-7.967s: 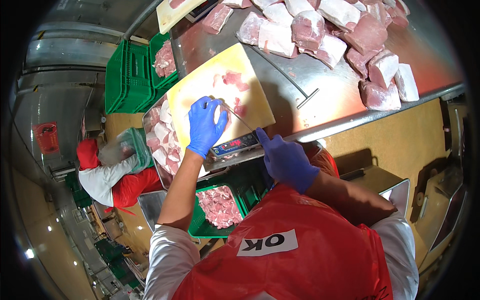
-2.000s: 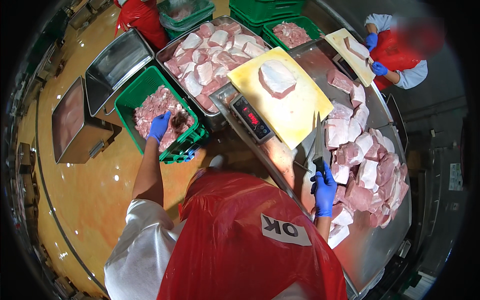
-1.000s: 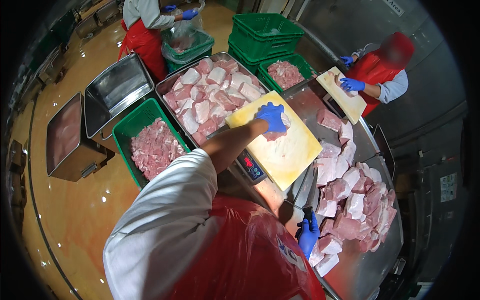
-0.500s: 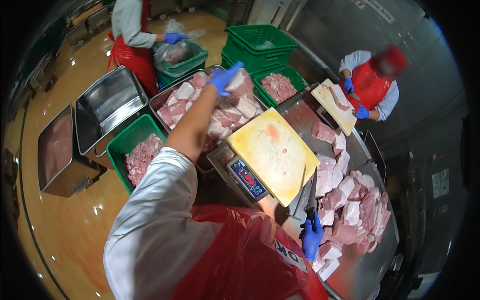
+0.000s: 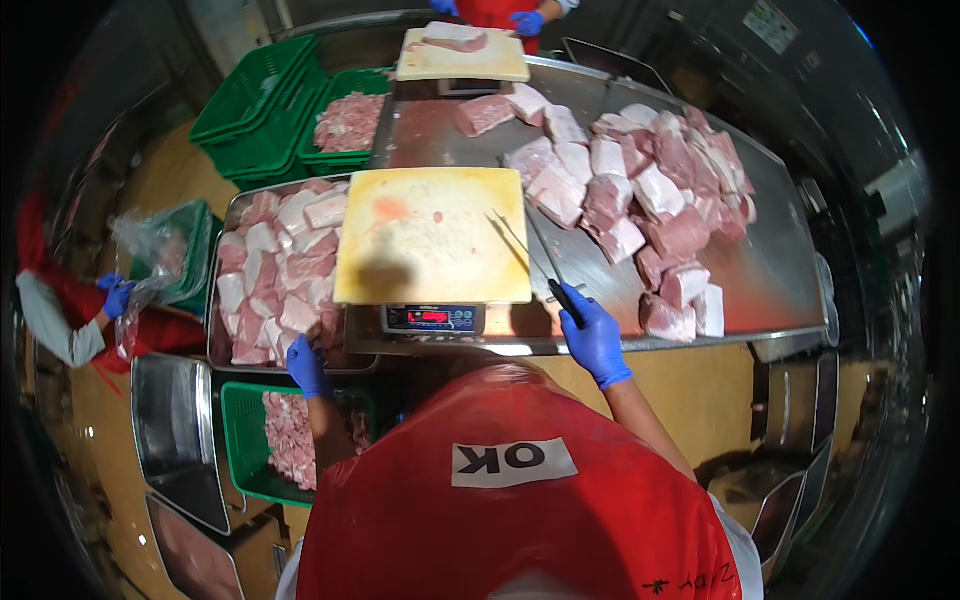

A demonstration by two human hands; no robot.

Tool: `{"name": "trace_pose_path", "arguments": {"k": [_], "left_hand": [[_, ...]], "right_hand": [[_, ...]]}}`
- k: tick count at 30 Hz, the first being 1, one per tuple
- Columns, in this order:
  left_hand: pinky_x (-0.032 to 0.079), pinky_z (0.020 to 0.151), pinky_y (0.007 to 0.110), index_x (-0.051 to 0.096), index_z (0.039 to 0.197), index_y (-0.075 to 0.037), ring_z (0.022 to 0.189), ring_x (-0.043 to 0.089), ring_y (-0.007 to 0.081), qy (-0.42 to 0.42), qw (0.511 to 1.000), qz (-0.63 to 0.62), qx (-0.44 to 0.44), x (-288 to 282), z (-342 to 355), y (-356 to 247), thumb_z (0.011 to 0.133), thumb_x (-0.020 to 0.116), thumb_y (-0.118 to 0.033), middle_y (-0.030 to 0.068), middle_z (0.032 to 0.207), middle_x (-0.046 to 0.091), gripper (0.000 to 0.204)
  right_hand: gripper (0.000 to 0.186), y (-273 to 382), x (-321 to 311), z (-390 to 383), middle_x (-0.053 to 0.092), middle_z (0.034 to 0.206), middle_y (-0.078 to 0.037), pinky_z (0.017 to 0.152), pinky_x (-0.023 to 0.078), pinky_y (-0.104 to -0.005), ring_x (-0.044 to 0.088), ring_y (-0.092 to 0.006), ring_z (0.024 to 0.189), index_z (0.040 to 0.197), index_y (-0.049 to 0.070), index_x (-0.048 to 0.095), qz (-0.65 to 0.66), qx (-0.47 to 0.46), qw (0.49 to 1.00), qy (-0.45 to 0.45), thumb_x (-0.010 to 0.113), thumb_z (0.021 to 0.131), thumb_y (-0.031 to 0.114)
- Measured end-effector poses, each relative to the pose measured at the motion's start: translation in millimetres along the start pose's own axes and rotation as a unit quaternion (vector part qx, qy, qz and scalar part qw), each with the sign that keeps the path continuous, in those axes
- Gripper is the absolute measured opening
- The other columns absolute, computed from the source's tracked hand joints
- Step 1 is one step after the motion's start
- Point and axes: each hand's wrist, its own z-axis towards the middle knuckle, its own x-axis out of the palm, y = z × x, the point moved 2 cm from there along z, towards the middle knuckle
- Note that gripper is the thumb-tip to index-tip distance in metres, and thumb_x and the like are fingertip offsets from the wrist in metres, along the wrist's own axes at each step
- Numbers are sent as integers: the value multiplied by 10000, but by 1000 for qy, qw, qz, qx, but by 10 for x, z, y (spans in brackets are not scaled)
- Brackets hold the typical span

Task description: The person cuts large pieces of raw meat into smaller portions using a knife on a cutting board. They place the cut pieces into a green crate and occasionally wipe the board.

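My right hand [image 5: 597, 342], in a blue glove, is closed round the black handle of a knife [image 5: 543, 243] at the table's near edge. Its blade points away, beside a yellowed white cutting board [image 5: 430, 240]. Close to the blade, a thin metal rod [image 5: 518, 245] with a small crosspiece reaches over the board's right side, seemingly in the same grip. My left hand [image 5: 308, 368], also gloved, is at the near rim of a metal tub of pork pieces [image 5: 270, 270]. Its fingers look loosely apart, with nothing visible in them. Under the board is a scale [image 5: 432, 318] with a lit red display.
Many pork chunks [image 5: 650, 190] are piled on the right of the steel table [image 5: 760, 270]. Green crates [image 5: 250, 100] stand far left; another, with trimmings [image 5: 290, 440], is below my left hand. Co-workers stand left and across the table, one at another board [image 5: 463, 65].
My left hand has come back from the tub's far side, where it was touching a pork piece, to its near rim. My view has swung round; the right hand keeps the knife.
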Motion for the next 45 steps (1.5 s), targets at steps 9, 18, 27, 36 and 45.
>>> {"name": "trace_pose_path", "arguments": {"k": [9,18,27,36,45], "left_hand": [[582,854,412,769,1148,-40,895,717,319,329,827,122,439,2691,-1997,-1444,989,705,-62,143,1038,722,172],[571,736,447,746,1217,-51,811,693,338,385,737,224,508,3247,-2635,-1254,948,762,-143,149,903,730,285],[534,896,499,699,1193,-79,1039,653,357,286,713,377,518,3211,-2663,-1165,970,706,-149,145,1115,708,234],[479,1100,529,615,1358,24,1250,606,417,159,654,491,553,3503,-1162,-1094,950,652,-155,237,1387,643,447],[376,1220,438,626,1375,-21,1390,542,344,387,368,668,519,3242,-2733,-956,980,590,-179,211,1441,601,427]], "right_hand": [[540,-3,-259,-368,650,998,-172,740,560,-487,698,-401,871,1438,144,642,-121,42,991,-30,749,910,109],[506,-308,-159,133,633,972,-173,707,559,-487,670,-369,821,1446,170,643,-148,-92,984,38,724,946,160],[523,-548,21,777,646,995,-176,727,561,-501,676,-382,842,1466,182,627,-104,-183,975,71,737,958,240],[489,-1024,-90,714,676,965,-179,764,563,-490,691,-375,870,1422,130,666,-28,-157,987,37,747,954,247],[464,-1252,-382,436,728,1143,-242,894,570,-490,710,-438,1021,1432,88,664,79,-51,995,15,737,991,211]]}}
